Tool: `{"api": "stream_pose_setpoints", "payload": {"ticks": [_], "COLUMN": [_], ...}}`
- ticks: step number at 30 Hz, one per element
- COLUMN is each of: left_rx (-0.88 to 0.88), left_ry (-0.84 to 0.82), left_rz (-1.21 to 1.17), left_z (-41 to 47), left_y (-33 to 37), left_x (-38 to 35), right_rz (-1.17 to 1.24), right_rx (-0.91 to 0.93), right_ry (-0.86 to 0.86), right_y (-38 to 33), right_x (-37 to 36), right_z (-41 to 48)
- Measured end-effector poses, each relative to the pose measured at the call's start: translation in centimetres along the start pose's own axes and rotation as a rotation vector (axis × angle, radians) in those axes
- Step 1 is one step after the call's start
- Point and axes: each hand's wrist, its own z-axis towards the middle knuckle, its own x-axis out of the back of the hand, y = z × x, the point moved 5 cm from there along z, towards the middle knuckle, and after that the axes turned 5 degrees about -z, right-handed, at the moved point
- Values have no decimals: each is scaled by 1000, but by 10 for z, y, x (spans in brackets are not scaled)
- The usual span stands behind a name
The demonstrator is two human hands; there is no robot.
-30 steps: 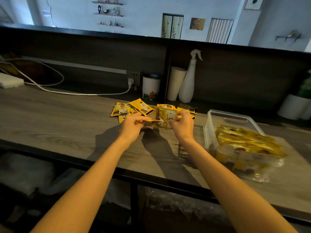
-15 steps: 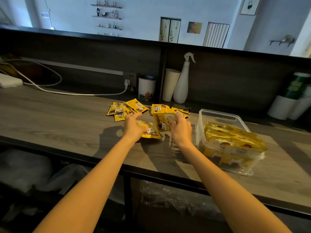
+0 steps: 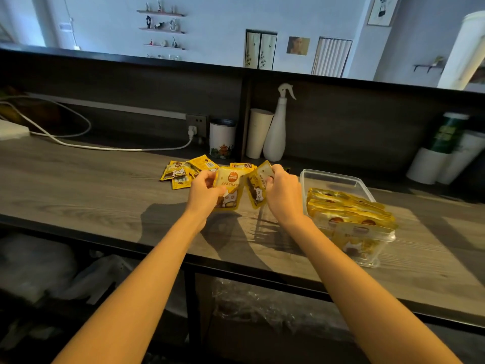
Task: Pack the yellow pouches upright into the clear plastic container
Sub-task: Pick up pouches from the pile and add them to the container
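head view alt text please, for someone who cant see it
A person's left hand grips one yellow pouch and the right hand another pouch above a wooden table. To the right, a clear plastic container holds a row of upright pouches; loose pouches lie behind the hands.

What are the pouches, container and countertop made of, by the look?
Pouches: glossy printed film, likely plastic or foil laminate; highlights and creases show. Container: clear rigid plastic; packed pouches visible through its wall. Countertop: matte grey wood grain, possibly laminate.
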Motion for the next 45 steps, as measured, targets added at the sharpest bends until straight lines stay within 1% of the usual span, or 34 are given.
{"api": "stream_pose_setpoints", "payload": {"ticks": [3,6,7,12,14,17,21,24,28,33,35,40,45], "left_rx": [-8,-16,-26,-90,-108,-150,-258,-296,-295,-292,-298,-371,-410], "left_ry": [-25,-43,-52,-45,-28,10,41,9,-97,-200,-209,-225,-263], "left_rz": [-75,-107,-98,-1,1,-72,-127,-161,-206,-179,-139,57,281], "left_z": [-10,-22,-24,-24,-22,-21,-15,-10,-8,-6,-7,-9,-13], "left_y": [-3,-8,-9,-3,4,22,58,84,104,104,102,92,77], "left_x": [1,3,4,10,9,6,-7,-27,-65,-116,-135,-168,-178], "right_rz": [-103,-192,-198,-210,-179,-87,44,64,67,47,50,33,78], "right_rx": [51,72,65,66,69,78,52,17,-33,-80,-117,-181,-184], "right_ry": [-85,-261,-294,-326,-298,-172,-14,95,167,143,130,96,30], "right_y": [-6,-5,-3,-1,-4,-8,-11,-2,28,80,102,146,166], "right_x": [2,-10,-14,-12,-7,7,41,70,101,128,133,137,130], "right_z": [1,-4,-7,-8,-6,2,17,30,44,44,41,36,31]}}
